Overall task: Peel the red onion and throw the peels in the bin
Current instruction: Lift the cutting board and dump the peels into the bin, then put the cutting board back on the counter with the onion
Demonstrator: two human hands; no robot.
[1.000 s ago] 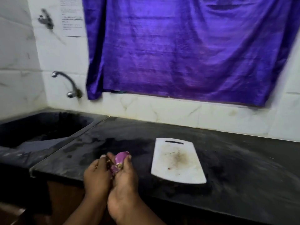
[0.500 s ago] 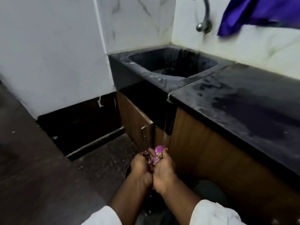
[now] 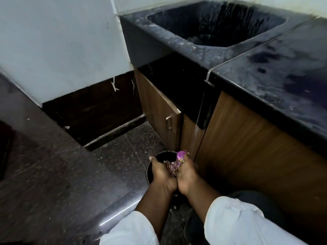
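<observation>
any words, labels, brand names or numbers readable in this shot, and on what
None: no text shows on the red onion, the peels, the bin, the sink, the countertop or the cabinet door.

Black sink (image 3: pixel 177 41), counter (image 3: pixel 274 76) (dusty), wooden cabinets (image 3: pixel 247 147), speckled floor (image 3: pixel 123 152), white wall (image 3: pixel 62 41)
</observation>
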